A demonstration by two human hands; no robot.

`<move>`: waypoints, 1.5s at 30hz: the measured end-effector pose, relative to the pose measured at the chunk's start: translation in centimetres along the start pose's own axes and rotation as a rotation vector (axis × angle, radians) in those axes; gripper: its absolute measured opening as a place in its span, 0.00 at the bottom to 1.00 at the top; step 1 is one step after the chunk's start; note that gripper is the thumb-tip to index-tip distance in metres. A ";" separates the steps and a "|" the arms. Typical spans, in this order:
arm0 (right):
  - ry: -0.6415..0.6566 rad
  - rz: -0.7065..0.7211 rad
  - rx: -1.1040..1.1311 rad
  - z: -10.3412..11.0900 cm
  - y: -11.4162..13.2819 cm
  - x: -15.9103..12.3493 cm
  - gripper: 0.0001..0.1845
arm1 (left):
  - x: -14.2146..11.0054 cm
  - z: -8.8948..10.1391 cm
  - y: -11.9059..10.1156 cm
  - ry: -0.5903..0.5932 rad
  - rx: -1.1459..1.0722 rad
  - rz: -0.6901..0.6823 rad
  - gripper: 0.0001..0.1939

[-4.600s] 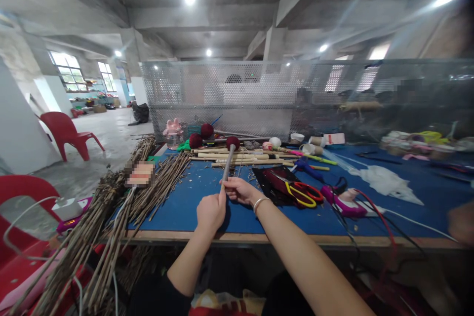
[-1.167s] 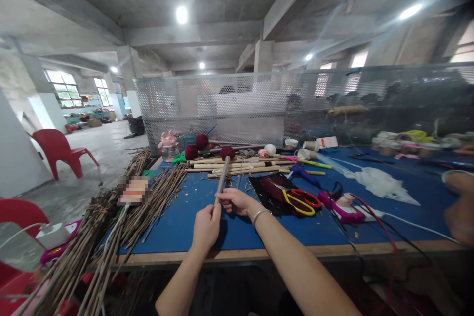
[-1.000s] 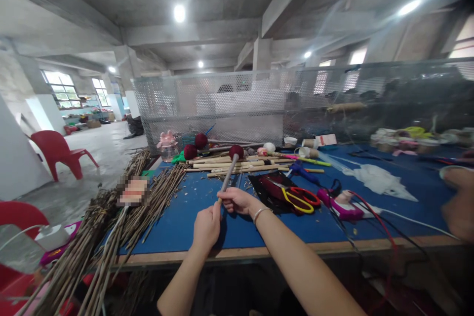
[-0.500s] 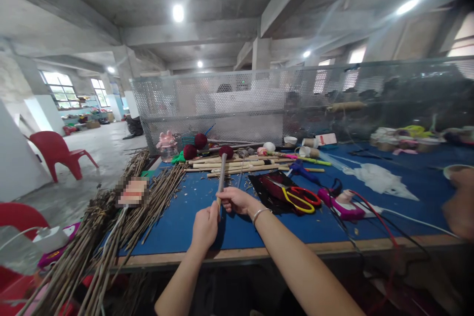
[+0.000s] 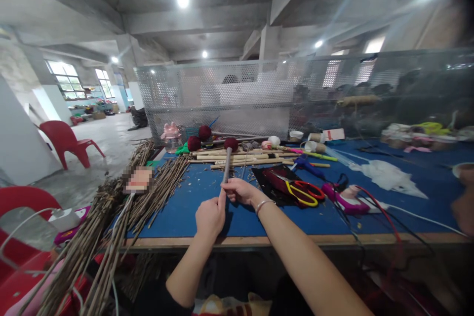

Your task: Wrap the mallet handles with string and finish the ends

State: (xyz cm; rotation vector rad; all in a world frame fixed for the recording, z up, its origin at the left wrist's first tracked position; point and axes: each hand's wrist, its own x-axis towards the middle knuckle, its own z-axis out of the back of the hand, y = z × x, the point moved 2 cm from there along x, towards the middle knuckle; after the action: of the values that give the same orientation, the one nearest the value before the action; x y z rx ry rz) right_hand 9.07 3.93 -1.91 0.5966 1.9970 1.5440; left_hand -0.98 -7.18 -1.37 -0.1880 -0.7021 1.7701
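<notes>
A grey-wrapped stick (image 5: 227, 165) points away from me over the blue table. My left hand (image 5: 211, 216) is closed round its near end, thumb along it. My right hand (image 5: 240, 191), a silver bangle at the wrist, pinches the stick just above the left thumb. Right at the stick's far tip shows a dark red ball (image 5: 231, 144); whether the two are joined I cannot tell. Bare wooden sticks (image 5: 240, 158) lie across the table beyond my hands. Yellow-and-red scissors (image 5: 303, 192) rest on black cloth to the right.
Bundles of thin twigs (image 5: 163, 192) lie at the left, partly over the table edge. A blue glue gun (image 5: 307, 165), a purple power strip (image 5: 348, 200) with cords and white plastic (image 5: 392, 177) are at the right. A perforated metal screen (image 5: 252, 94) stands behind. Another person's blurred arm (image 5: 464, 207) is far right.
The camera view has shifted slightly, so the scene sits a little higher and further right. Both hands keep hold of the stick, the left hand's thumb now stretched further up along it.
</notes>
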 end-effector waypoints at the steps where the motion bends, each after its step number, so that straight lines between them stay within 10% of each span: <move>1: -0.004 0.004 -0.005 0.1 -0.1 0.1 0.22 | -0.1 0.0 0.0 -0.015 0.002 -0.002 0.28; 45: -0.067 -0.011 -0.103 -0.1 -0.2 0.0 0.23 | 0.0 -0.4 0.0 0.025 0.048 -0.084 0.28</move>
State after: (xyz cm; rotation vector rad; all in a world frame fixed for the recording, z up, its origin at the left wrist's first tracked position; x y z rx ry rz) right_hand 8.95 3.83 -2.04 0.5875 1.8561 1.5888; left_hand -0.83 -7.04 -1.69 -0.1455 -0.6399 1.7000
